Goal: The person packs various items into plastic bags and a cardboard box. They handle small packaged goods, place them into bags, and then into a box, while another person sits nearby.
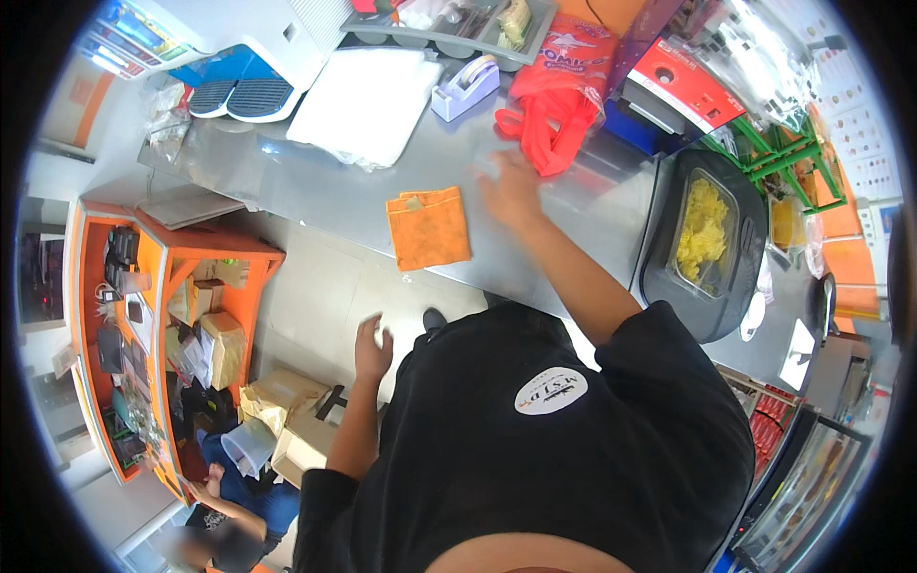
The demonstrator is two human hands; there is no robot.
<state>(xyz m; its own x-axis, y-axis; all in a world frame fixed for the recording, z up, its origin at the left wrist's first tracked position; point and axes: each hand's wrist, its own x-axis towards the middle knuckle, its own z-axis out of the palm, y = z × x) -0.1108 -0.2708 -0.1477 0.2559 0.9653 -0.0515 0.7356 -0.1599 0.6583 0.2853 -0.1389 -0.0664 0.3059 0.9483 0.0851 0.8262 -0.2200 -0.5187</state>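
Note:
My right hand (512, 183) is blurred over the stainless steel counter (344, 208), close to the handles of a red plastic bag (559, 107). A faint pale patch shows by its fingers; whether they hold anything is unclear. To the left of that hand lies a folded orange cloth (430, 233), near the counter's front edge. My left hand (372, 347) hangs beside my body, off the counter, fingers apart and nothing in them. Behind the cloth are a stack of white plastic sheets or bags (365, 100) and a lilac tape dispenser (466, 89).
A black container with a clear window (702, 236) holds yellow food at right. At the back stand a grey compartment tray (458, 29) and a white machine (265, 86). Left are an orange shelf unit (222, 247), cardboard boxes (304, 437) and a seated person (236, 516).

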